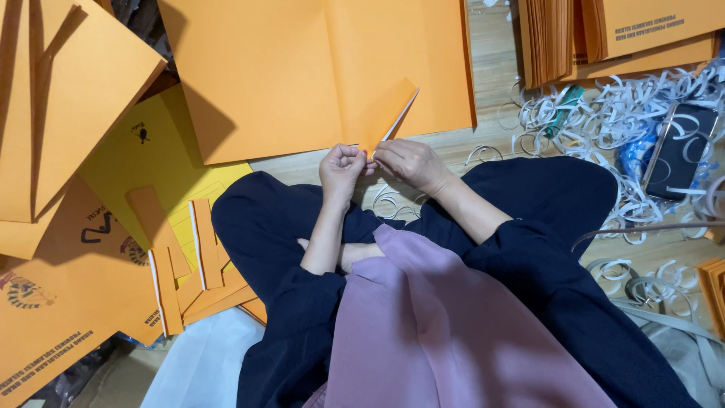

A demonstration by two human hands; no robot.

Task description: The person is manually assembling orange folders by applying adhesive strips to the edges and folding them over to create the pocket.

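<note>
I sit cross-legged on the floor in dark trousers. My left hand and my right hand meet just above my knees. Both pinch the lower end of a small orange paper flap with a white strip along its edge. The flap rises from my fingertips toward a large orange folder sheet lying open in front of me. My left fingers are curled into a fist around the flap's end; my right fingers pinch it from the side.
Orange folders lie at the left, with a yellow sheet and several narrow orange strips. A stack of folders stands far right. Curled white paper peelings cover the floor around a dark phone.
</note>
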